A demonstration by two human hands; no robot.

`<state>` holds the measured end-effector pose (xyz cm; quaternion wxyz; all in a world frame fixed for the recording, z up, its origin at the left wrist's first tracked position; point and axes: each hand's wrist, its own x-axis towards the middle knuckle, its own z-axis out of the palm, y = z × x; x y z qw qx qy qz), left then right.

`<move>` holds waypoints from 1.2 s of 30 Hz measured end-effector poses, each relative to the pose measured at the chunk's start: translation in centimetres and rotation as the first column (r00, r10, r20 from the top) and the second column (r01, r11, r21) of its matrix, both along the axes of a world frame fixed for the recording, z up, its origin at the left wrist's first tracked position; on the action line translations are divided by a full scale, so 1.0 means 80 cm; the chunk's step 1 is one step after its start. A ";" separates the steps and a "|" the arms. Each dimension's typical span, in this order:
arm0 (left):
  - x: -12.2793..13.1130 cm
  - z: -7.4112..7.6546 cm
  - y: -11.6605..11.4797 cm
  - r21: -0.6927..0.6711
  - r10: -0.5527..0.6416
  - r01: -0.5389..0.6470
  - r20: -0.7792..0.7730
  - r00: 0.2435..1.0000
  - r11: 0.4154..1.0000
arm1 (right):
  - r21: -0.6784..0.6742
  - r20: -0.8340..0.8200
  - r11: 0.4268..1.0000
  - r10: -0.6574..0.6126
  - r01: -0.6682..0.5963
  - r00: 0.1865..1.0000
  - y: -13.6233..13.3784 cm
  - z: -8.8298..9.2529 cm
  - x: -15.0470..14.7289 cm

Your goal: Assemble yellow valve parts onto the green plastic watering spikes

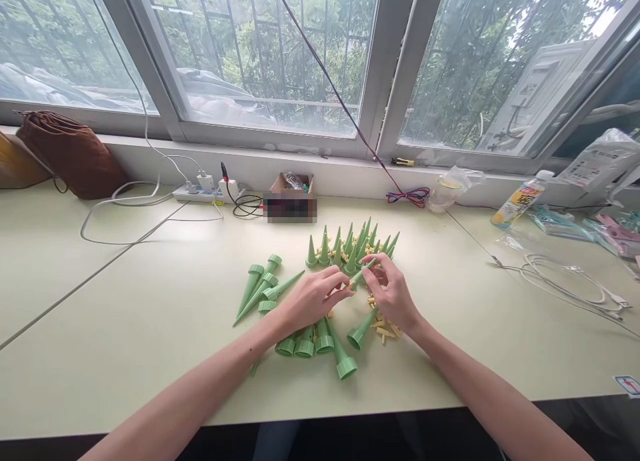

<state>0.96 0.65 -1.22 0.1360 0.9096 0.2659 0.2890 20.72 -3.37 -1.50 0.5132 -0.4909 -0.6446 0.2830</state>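
My right hand is closed around a green plastic plant watering spike, held at a slant above the table. At its lower left end my left hand pinches a small yellow plug, mostly covered by the fingertips. Behind my hands, a cluster of green spikes stands points up, with yellow plugs among them. Several more spikes lie to the left. Others, like this spike, lie nearer me with their wide ends toward me. Loose yellow plugs are scattered under my right wrist.
At the back stand a power strip with cables, a small cardboard box and a brown drawstring bag. To the right are a bottle and a coiled white cable. The table's front edge runs below my arms.
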 end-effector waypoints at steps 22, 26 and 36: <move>-0.002 0.000 -0.003 0.027 -0.014 0.017 -0.107 0.994 0.999 | 0.087 0.127 0.995 0.040 -0.052 0.991 -0.001 -0.003 -0.003; -0.002 -0.001 0.000 0.014 0.066 -0.066 -0.065 0.996 0.998 | 0.112 0.145 0.990 0.064 -0.080 0.987 -0.002 -0.003 -0.003; 0.001 0.005 -0.003 -0.077 0.020 -0.024 -0.059 0.998 0.997 | 0.182 0.197 0.968 0.138 -0.174 0.971 -0.006 0.002 -0.004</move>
